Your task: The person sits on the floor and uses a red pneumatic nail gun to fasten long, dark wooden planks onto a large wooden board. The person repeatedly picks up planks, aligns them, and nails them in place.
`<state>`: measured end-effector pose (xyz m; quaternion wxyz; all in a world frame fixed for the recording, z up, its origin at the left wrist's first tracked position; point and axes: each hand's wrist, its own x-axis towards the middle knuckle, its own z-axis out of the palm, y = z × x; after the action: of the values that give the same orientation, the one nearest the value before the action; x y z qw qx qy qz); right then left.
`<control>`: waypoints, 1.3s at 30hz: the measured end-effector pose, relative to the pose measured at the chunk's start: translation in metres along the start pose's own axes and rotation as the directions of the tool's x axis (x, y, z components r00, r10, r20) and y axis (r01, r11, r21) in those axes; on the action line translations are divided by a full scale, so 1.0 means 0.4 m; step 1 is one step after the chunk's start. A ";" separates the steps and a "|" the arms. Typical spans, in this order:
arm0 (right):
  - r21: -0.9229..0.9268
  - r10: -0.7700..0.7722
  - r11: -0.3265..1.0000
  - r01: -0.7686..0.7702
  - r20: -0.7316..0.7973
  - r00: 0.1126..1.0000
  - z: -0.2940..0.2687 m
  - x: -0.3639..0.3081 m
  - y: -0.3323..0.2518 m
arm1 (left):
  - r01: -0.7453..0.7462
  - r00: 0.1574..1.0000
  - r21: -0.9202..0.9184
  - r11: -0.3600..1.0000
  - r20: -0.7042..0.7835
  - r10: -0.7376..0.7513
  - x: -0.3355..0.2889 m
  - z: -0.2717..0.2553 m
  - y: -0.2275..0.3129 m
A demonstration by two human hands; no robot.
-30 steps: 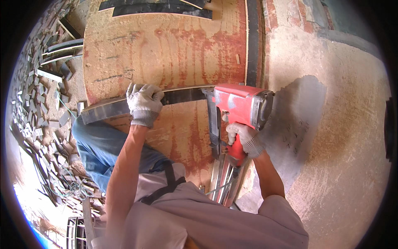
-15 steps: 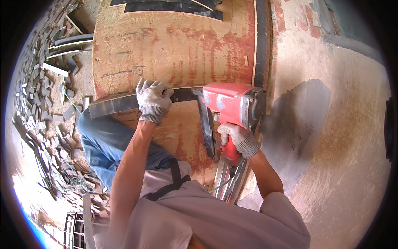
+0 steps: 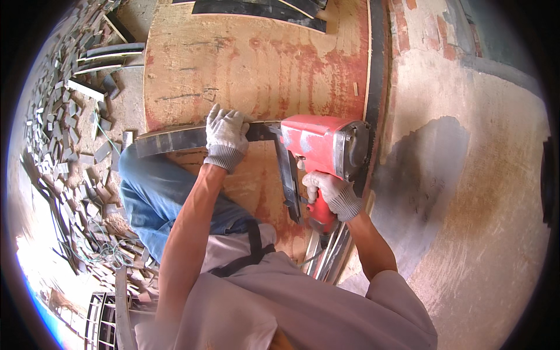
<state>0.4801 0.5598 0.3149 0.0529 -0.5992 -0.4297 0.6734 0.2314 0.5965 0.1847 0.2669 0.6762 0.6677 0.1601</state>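
My left hand (image 3: pixel 226 137), in a pale knitted glove, is closed over a dark curved wooden strip (image 3: pixel 175 142) that runs across a stained plywood board (image 3: pixel 233 76). The strip's left end reaches above my bent knee. In my gloved right hand (image 3: pixel 331 192) is the handle of a red nail gun (image 3: pixel 318 140), my fingers wrapped around it. Its black nose and magazine (image 3: pixel 287 181) are on the gun's left side, the nose at the strip just right of my left hand. The gun's body hides the strip's right part.
A long dark strip (image 3: pixel 378 76) lines the board's right edge beside a rough plastered wall (image 3: pixel 431 233). More dark strips (image 3: pixel 262 13) lie at the board's far end. Many small wood offcuts (image 3: pixel 70 128) litter the floor at left, with a thin green hose (image 3: pixel 105 251) among them.
The view has shifted, so the board and strip appear farther right. The nail gun has moved a little left along the strip, closer to my left hand. Both hands keep their grip.
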 end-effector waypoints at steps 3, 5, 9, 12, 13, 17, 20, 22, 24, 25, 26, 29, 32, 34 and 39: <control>-0.075 -0.078 0.994 0.076 -0.031 0.996 0.014 -0.006 -0.026 | -0.019 0.999 0.016 1.000 -0.032 0.020 -0.013 0.000 -0.022; -0.065 -0.112 0.992 0.108 -0.061 0.992 0.019 -0.005 -0.003 | -0.030 0.994 -0.133 0.991 -0.112 0.016 -0.015 -0.020 -0.032; 0.129 0.084 0.989 -0.067 -0.126 0.988 0.027 -0.010 -0.002 | 0.486 0.820 0.341 0.805 -0.497 -0.284 -0.091 -0.119 -0.180; 0.118 0.052 0.992 -0.040 -0.103 0.993 0.031 -0.014 -0.009 | 0.857 0.508 0.194 0.478 -0.152 -0.848 -0.149 -0.258 -0.293; 0.095 0.023 0.995 -0.012 -0.110 0.994 0.031 -0.015 -0.008 | 0.819 0.562 0.246 0.519 -0.162 -0.811 -0.155 -0.266 -0.307; -0.001 -0.131 0.991 0.132 -0.130 0.983 0.023 -0.018 0.040 | 0.825 0.537 0.308 0.473 -0.168 -0.827 -0.134 -0.252 -0.373; 0.110 -0.036 0.992 0.058 -0.198 0.980 0.019 -0.039 0.017 | 0.839 0.543 0.109 0.532 -0.217 -0.811 -0.143 -0.253 -0.365; 0.205 0.043 0.979 0.009 -0.247 0.968 0.014 -0.056 0.018 | 0.819 0.486 -0.273 0.505 -0.137 -0.863 -0.149 -0.248 -0.319; 0.212 0.040 0.977 0.016 -0.256 0.966 0.008 -0.074 0.021 | 0.611 0.481 -0.753 0.242 0.111 -0.870 -0.152 -0.236 -0.281; 0.194 0.025 0.981 0.025 -0.255 0.967 0.002 -0.079 0.039 | 0.553 0.499 -0.819 0.151 0.180 -0.848 -0.153 -0.210 -0.265; 0.180 0.010 0.983 0.036 -0.248 0.969 -0.006 -0.085 0.052 | 0.497 0.515 -0.866 0.054 0.245 -0.821 -0.150 -0.195 -0.242; 0.155 0.027 0.988 0.015 -0.262 0.965 0.001 -0.095 0.056 | 0.609 0.638 -0.782 0.135 0.382 -0.668 -0.175 -0.077 -0.295; 0.088 0.023 0.996 -0.002 -0.238 0.971 0.013 -0.104 0.047 | 0.572 0.507 -0.777 -0.262 0.586 -0.632 -0.174 -0.027 -0.226; 0.016 -0.013 1.000 0.017 -0.204 0.979 0.013 -0.100 0.061 | 0.576 0.399 -0.721 -0.385 0.659 -0.638 -0.161 -0.052 -0.187; 0.023 -0.010 1.000 0.015 -0.196 0.981 0.024 -0.086 0.067 | 0.555 0.478 -0.772 -0.310 0.601 -0.641 -0.177 -0.024 -0.219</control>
<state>0.4934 0.5180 0.3231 0.1064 -0.6591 -0.4178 0.6162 0.1502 0.5248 0.1518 0.6405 -0.1171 0.6447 0.4005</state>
